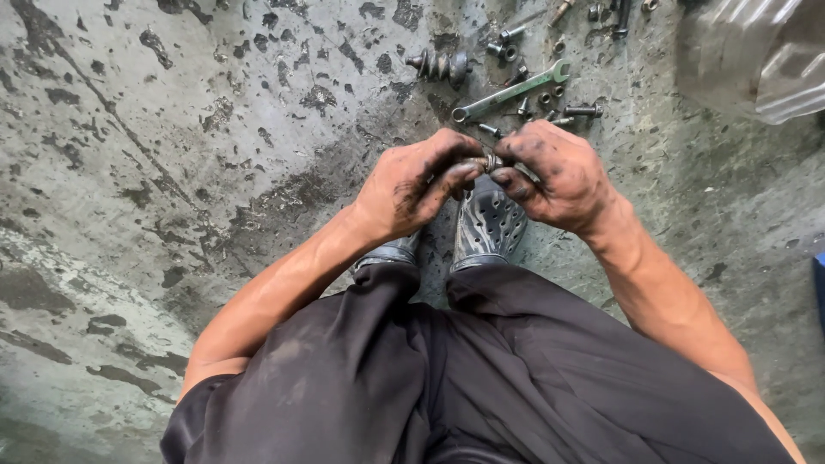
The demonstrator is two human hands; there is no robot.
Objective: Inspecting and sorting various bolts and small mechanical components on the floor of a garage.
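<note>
Between both greasy hands' [481,176] fingertips, a small metal fitting [491,161].

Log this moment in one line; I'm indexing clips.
hands: left hand and right hand pinch small metal part | floor: wrench, loose bolts | stance: crouched

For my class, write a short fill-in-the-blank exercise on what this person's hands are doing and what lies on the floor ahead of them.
1. Both grimy hands, the left hand and the right hand, pinch one small ____ part between them.
2. The long tool on the concrete floor is a ____.
3. The wrench lies among loose ____.

Missing words: metal; wrench; bolts
</note>
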